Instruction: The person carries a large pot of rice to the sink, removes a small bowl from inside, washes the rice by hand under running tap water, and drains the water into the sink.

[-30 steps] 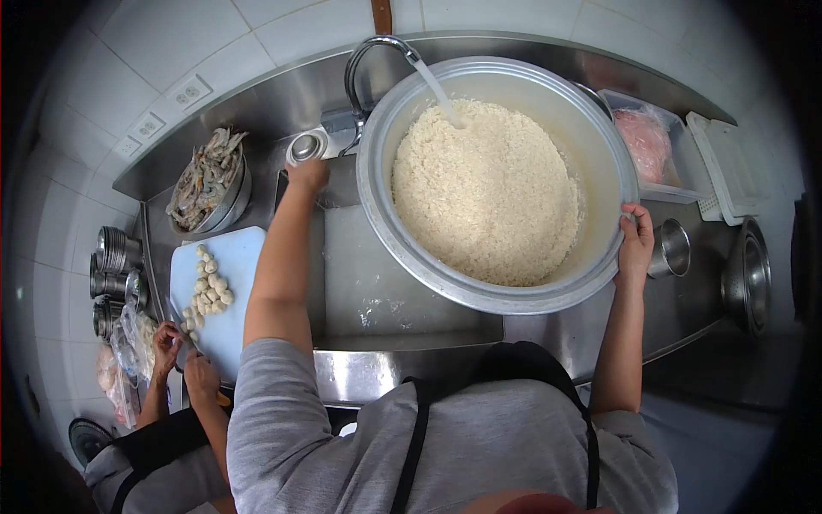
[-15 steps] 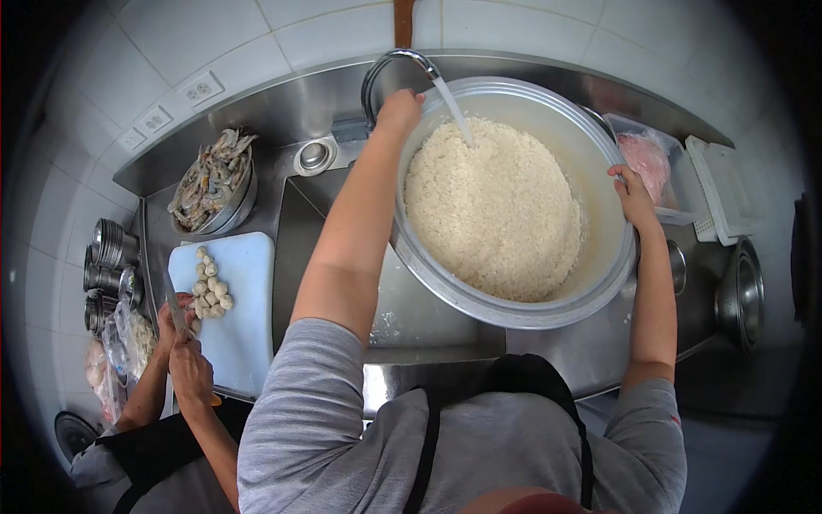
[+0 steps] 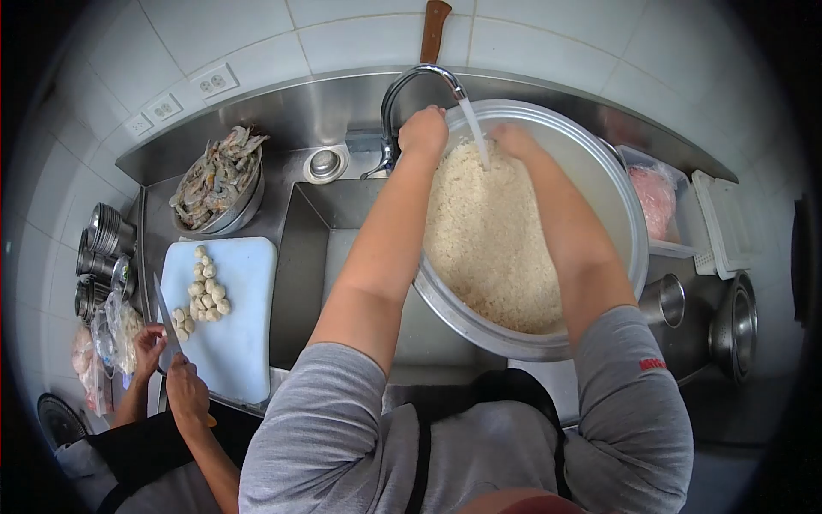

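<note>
A wide metal pot (image 3: pixel 632 214) of white rice (image 3: pixel 488 248) sits tilted over the sink. From the curved faucet (image 3: pixel 396 94), a stream of water (image 3: pixel 476 133) falls onto the rice. My left hand (image 3: pixel 424 130) is closed on the pot's upper left rim, beside the faucet. Inside the pot, near the far edge of the rice, my right hand (image 3: pixel 514 140) is just right of the stream. It is smeared by motion, so its fingers are not distinct.
At left a co-worker's hands (image 3: pixel 186 390) hold a knife (image 3: pixel 164 308) by a blue cutting board (image 3: pixel 244 360) with pale round pieces (image 3: pixel 208 295). Behind stands a bowl of shrimp (image 3: pixel 221 184). At right are a plastic container (image 3: pixel 676 244), a metal cup (image 3: pixel 668 300) and metal bowls (image 3: pixel 735 330).
My right hand has left the pot's right rim and moved into the pot beside the water. My left hand stays on the rim. The co-worker's hands have moved slightly apart.
</note>
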Tool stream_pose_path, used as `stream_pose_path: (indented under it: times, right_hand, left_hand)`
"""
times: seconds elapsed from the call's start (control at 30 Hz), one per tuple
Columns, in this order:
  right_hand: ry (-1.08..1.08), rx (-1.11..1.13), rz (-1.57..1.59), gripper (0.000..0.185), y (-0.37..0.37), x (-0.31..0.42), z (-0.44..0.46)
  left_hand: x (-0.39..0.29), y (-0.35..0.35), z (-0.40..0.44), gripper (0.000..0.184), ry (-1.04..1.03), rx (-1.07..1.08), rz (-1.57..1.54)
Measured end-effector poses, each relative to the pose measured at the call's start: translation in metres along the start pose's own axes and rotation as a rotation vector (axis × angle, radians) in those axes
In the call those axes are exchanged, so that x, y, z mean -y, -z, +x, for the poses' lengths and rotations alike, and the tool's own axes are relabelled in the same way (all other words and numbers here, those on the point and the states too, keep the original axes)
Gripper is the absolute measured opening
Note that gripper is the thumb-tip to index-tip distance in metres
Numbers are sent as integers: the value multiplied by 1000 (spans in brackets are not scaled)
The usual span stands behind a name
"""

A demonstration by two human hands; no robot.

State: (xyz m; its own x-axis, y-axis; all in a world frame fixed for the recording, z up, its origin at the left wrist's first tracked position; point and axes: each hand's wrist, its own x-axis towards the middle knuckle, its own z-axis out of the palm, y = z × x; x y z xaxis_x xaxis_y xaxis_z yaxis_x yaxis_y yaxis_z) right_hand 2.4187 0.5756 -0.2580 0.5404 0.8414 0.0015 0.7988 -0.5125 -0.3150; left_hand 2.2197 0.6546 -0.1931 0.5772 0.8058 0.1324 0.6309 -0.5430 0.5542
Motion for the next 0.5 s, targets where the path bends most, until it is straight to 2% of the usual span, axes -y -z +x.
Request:
stream_pose_path:
  times: [0.07, 0.13, 0.2, 0.37, 0.5]
  right_hand:
    - [-68, 204, 217, 35, 3, 62, -29]
    - [298, 290, 348, 43, -4, 75, -58]
    - [316, 222, -4, 53, -11, 90, -110]
    - [296, 520, -153, 65, 19, 63, -180]
    - [261, 555, -140, 69, 16, 29, -169]
  left_hand:
    - [2, -1, 2, 39, -5, 3, 1]
    - [1, -4, 5, 39, -34, -1, 28]
    - [0, -5, 7, 39, -48, 3, 34]
    - [-3, -6, 4, 37, -27, -34, 125]
    - [-5, -7, 4, 37, -20, -42, 144]
